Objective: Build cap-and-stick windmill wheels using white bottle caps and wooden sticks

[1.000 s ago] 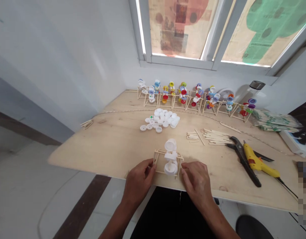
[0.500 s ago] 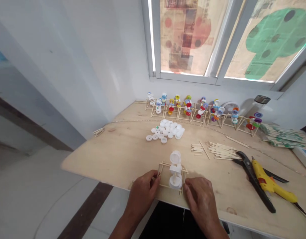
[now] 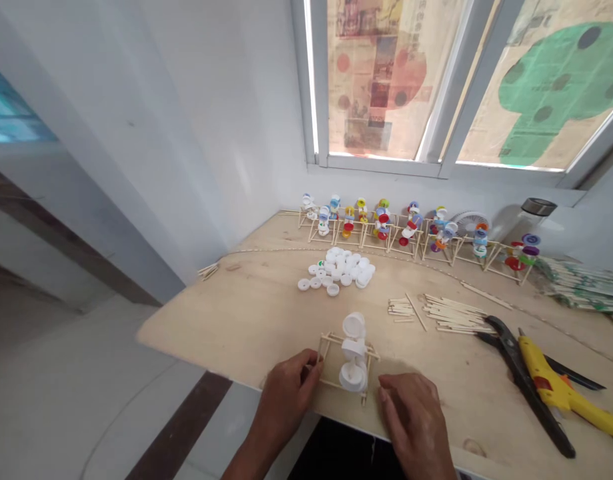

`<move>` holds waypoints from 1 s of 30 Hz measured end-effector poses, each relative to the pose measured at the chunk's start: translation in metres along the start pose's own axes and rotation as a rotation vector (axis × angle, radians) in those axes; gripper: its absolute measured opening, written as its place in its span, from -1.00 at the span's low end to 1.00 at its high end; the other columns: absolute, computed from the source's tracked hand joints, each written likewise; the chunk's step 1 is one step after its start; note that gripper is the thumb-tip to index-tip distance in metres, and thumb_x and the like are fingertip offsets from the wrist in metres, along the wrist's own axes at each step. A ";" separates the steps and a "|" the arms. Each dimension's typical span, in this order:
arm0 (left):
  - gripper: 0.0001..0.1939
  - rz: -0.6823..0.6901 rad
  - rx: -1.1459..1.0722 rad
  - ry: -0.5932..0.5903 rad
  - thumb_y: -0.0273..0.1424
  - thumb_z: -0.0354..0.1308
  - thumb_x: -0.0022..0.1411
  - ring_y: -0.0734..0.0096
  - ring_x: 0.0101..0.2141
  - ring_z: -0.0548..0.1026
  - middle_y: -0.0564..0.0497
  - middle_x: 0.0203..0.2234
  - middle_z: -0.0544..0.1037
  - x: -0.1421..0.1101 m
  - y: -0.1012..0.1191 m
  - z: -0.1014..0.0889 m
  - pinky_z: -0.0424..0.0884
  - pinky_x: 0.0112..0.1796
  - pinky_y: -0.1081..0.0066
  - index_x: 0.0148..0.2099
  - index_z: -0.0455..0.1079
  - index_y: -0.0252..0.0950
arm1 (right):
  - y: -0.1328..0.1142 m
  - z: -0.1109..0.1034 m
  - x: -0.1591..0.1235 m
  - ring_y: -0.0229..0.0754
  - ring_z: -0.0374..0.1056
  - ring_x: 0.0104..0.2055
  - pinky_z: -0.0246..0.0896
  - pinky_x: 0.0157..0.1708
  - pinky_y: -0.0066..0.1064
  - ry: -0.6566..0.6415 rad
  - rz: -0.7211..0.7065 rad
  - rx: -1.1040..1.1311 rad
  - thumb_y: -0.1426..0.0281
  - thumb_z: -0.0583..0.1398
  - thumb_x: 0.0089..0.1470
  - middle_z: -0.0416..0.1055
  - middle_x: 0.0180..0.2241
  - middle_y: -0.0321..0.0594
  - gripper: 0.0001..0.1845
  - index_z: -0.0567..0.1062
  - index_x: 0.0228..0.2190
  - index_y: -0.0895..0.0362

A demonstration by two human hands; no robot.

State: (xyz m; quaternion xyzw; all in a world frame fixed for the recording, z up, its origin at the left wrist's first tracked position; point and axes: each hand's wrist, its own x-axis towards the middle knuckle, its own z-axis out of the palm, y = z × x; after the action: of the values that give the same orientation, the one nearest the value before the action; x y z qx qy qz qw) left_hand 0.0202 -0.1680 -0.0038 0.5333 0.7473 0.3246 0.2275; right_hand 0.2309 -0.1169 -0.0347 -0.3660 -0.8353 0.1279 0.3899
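A small frame of wooden sticks (image 3: 330,383) stands on the table close to its front edge. It carries a wheel of white bottle caps (image 3: 354,350) near its right side. My left hand (image 3: 291,387) pinches the left side of the frame between thumb and fingers. To the right of the frame, a small gap away, my right hand (image 3: 415,417) rests low over the tabletop. Its fingers are loosely bent and hold nothing. Beyond the frame lies a pile of loose white bottle caps (image 3: 339,267).
Cut sticks (image 3: 454,312) lie at right, beside black-handled cutters (image 3: 531,387) and a yellow glue gun (image 3: 546,377). Along the wall stand several stick frames with coloured cap wheels (image 3: 381,227), a small fan (image 3: 471,223) and a bottle (image 3: 536,212). The table's edge (image 3: 186,363) runs at left.
My right hand has let go of the frame's right side and moved slightly right. The left hand stays on the frame. The camera view has shifted, so everything sits lower and further right.
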 end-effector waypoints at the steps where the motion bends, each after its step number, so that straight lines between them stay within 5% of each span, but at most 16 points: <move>1: -0.72 -0.006 -0.001 -0.005 -0.24 -0.08 0.20 0.36 -0.53 0.46 0.06 -0.60 0.49 0.000 0.000 0.000 0.25 -0.46 0.45 -0.39 0.39 -0.25 | 0.001 0.000 -0.001 -0.11 0.40 -0.30 0.14 -0.20 -0.22 0.001 0.002 -0.001 0.41 0.13 0.14 0.48 -0.38 -0.24 -0.89 0.44 -0.26 0.08; 30: -0.72 -0.022 0.018 -0.014 -0.23 -0.07 0.19 0.34 -0.54 0.45 0.04 -0.61 0.48 0.001 0.003 0.001 0.26 -0.46 0.43 -0.35 0.39 -0.25 | -0.006 0.003 0.004 -0.14 0.31 -0.37 0.02 -0.24 -0.24 -0.130 0.012 0.000 0.48 0.14 0.11 0.43 -0.45 -0.26 -0.93 0.42 -0.35 0.09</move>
State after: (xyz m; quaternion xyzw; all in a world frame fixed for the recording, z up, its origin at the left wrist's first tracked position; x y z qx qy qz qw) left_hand 0.0222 -0.1660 -0.0025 0.5292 0.7545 0.3116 0.2315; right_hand 0.2241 -0.1175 -0.0315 -0.3620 -0.8565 0.1538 0.3342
